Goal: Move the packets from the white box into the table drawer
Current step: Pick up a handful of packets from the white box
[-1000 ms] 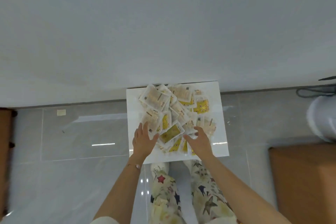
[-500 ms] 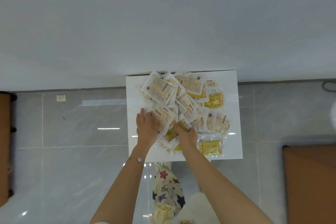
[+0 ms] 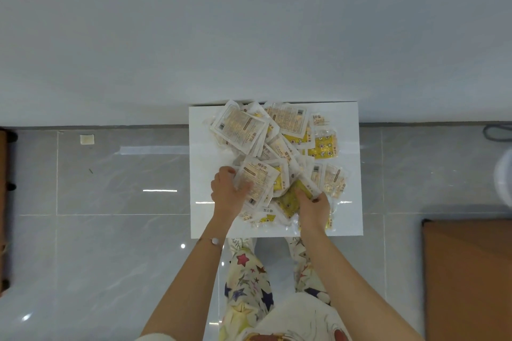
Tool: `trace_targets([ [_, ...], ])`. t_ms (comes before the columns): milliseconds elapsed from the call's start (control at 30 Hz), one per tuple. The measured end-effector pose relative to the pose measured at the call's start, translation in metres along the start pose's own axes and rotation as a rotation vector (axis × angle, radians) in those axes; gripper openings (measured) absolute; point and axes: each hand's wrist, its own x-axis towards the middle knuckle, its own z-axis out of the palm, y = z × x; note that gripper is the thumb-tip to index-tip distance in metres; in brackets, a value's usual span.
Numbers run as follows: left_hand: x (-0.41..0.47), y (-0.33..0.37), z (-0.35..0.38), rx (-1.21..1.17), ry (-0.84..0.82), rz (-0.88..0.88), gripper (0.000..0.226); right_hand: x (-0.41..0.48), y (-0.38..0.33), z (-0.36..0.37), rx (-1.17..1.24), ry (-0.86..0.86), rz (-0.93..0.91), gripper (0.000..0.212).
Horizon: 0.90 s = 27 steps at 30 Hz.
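A white box (image 3: 349, 219) stands on the floor against the wall, heaped with several clear and yellow packets (image 3: 279, 144). My left hand (image 3: 226, 193) is closed on the left edge of a white-labelled packet (image 3: 258, 180) in the near part of the heap. My right hand (image 3: 312, 207) is curled over yellow packets (image 3: 288, 199) just to the right of it. Both hands are inside the box near its front edge. No table drawer shows in this view.
Glossy grey floor tiles (image 3: 116, 230) surround the box, with a grey wall (image 3: 249, 25) behind it. A brown wooden surface (image 3: 468, 279) sits at the lower right, dark furniture (image 3: 5, 202) at the left edge, a white rounded object (image 3: 504, 180) at far right.
Both hands have drawn together on the near packets and closed on them; earlier the fingers lay spread flat. The view has shifted slightly, so the box sits a little more to the right.
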Motion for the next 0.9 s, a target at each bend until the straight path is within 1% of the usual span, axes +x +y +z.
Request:
trace_targets([
  [67, -0.001, 0.001, -0.001, -0.072, 0.011, 0.000, 0.063, 0.004, 0.002, -0.008, 0.054, -0.019, 0.030, 0.029],
  [100, -0.003, 0.000, -0.001, -0.099, 0.016, 0.007, 0.067, 0.005, 0.002, -0.011, 0.067, -0.043, 0.033, 0.037],
  [167, -0.003, -0.002, 0.000, -0.133, 0.020, 0.016, 0.073, 0.004, -0.004, -0.010, 0.058, -0.096, 0.022, 0.059],
  [200, -0.003, -0.005, 0.000, -0.129, 0.018, 0.016, 0.073, 0.001, -0.009, -0.007, 0.035, -0.119, 0.023, 0.073],
  [267, -0.005, -0.007, 0.000, -0.095, 0.017, 0.028, 0.064, -0.004, -0.014, 0.003, -0.026, -0.151, 0.023, 0.098],
  [333, -0.008, -0.007, -0.002, -0.078, 0.015, 0.050, 0.051, -0.004, -0.016, 0.015, -0.057, -0.149, -0.007, 0.107],
  [533, -0.013, -0.014, -0.010, -0.099, 0.039, 0.098, 0.018, 0.003, -0.011, 0.028, -0.082, -0.080, -0.109, 0.094],
  [633, -0.014, -0.017, -0.009, -0.087, 0.044, 0.118, 0.015, 0.004, -0.007, 0.024, -0.061, -0.090, -0.141, 0.082],
  [700, -0.015, -0.017, -0.007, -0.134, 0.059, 0.100, 0.015, 0.007, -0.005, 0.021, -0.023, -0.117, -0.142, 0.076],
  [833, -0.009, -0.025, -0.003, -0.252, 0.084, 0.017, 0.027, 0.015, -0.002, 0.010, 0.087, -0.162, -0.098, 0.066],
  [867, -0.007, -0.026, -0.002, -0.269, 0.086, 0.001, 0.026, 0.016, -0.002, 0.007, 0.113, -0.171, -0.088, 0.063],
  [900, -0.007, -0.028, -0.002, -0.288, 0.093, -0.019, 0.019, 0.018, -0.002, 0.003, 0.143, -0.180, -0.082, 0.059],
])
